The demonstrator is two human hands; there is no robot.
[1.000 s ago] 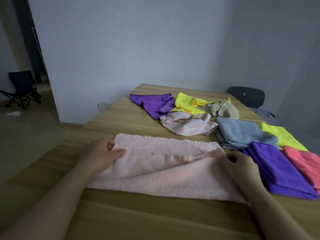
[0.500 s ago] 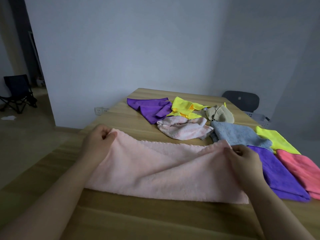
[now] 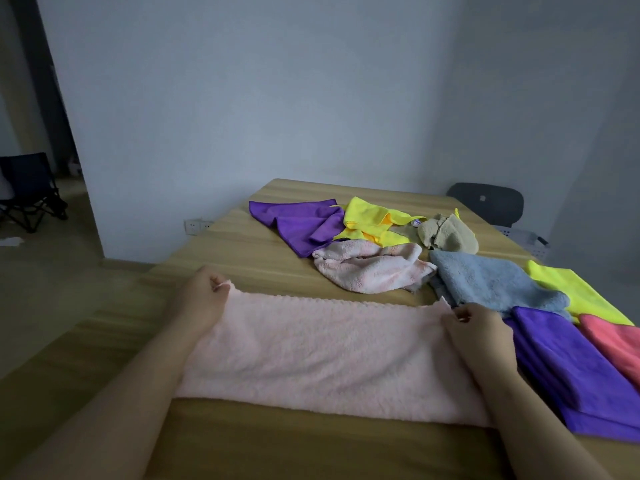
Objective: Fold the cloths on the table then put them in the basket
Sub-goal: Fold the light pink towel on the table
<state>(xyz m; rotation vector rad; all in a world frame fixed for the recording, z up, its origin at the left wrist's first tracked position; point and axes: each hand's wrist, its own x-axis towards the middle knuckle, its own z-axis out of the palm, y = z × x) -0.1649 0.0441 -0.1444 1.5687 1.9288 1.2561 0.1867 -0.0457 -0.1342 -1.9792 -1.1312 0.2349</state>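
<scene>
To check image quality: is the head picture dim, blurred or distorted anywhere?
Head view: dim, bluish light, no glare. The pink towel held by left hand and right hand looks slightly soft. The wall edge at left leans, a wide-angle effect.

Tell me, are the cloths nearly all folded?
Not nearly. The near purple cloth and coral cloth look folded, still on the table. Left hand and right hand pinch far corners of the pink towel, mid-fold. The crumpled pink cloth, yellow cloth and tan cloth wait.
</scene>
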